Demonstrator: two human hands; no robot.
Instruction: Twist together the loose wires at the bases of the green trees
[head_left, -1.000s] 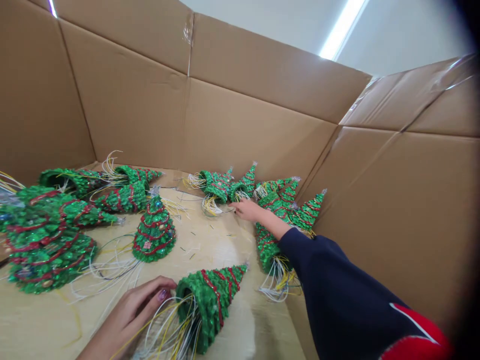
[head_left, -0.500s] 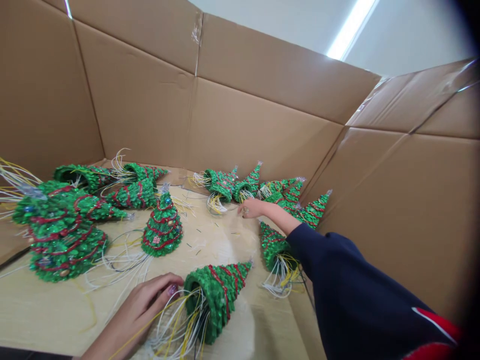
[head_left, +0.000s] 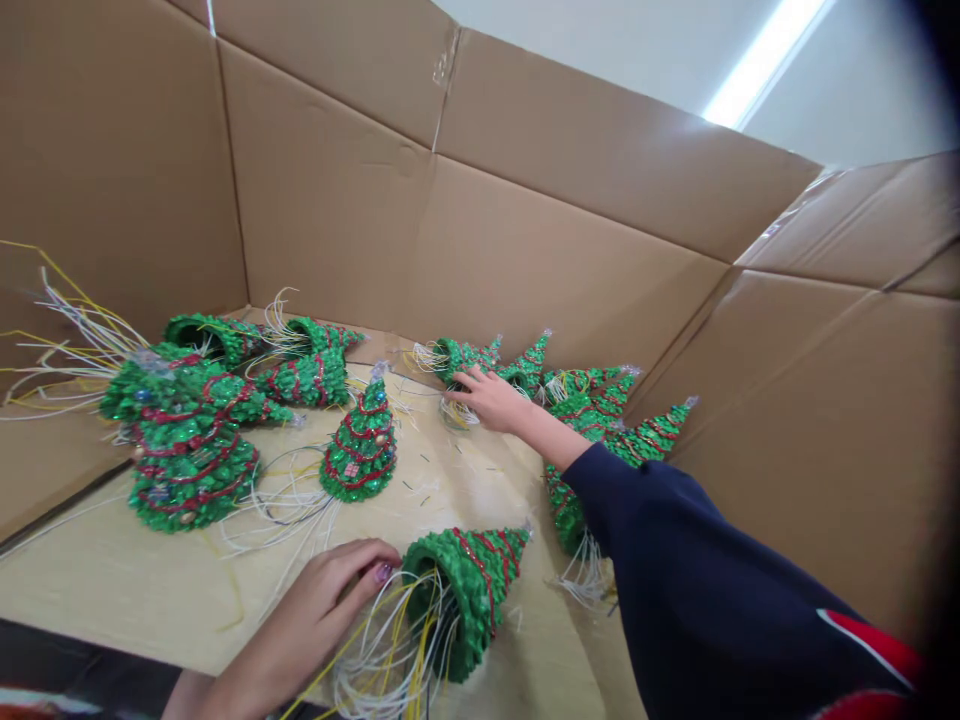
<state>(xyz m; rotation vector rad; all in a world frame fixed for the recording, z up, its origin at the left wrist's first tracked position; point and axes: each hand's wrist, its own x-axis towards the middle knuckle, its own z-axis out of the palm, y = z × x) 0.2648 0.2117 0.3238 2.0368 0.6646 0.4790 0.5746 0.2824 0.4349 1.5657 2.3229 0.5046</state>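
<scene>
My left hand [head_left: 341,595] is closed at the rim of a small green Christmas tree [head_left: 476,590], its fingers bent together. Whether it pinches a wire there is hard to see. That tree lies on its side, hollow base towards me, with white and yellow wires [head_left: 397,640] spilling out. Farther back, my right hand [head_left: 491,400] is spread over another tree [head_left: 454,355] lying by the rear wall, and partly covers it and its wires. Nothing shows in its grip. In the middle, a decorated tree [head_left: 361,445] with red garland stands upright.
Larger trees [head_left: 195,470] stand and lie at the left, wires reaching outwards. Several trees [head_left: 592,400] lie along the right rear, one partly behind my sleeve. Tall cardboard walls [head_left: 570,210] enclose the back and sides. Small wire clippings lie on the tan surface [head_left: 457,490].
My right hand has moved slightly left and its fingers have spread over the rear tree. My left hand stays at the front tree's rim. The whole view has shifted.
</scene>
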